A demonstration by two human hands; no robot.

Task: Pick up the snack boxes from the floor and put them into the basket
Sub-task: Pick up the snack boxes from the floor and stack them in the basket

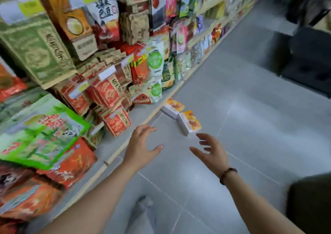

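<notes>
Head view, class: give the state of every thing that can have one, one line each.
Nearer orange-and-white cardboard snack box: lying on the grey floor, untouched.
Farther orange-and-white cardboard snack box: lying on the grey floor, untouched.
Left hand: open, fingers spread, empty.
Right hand: open, fingers spread, empty.

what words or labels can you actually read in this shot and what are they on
No text here can be quoted with confidence; the frame is motion-blurred.
white bag: large black Chinese characters, too blurred to read.
green paper bag: vertical Chinese characters, blurred.
red paper bag: vertical Chinese characters, blurred.
yellow shelf tag: print too small.
nearer snack box and farther snack box: print unreadable.
</notes>
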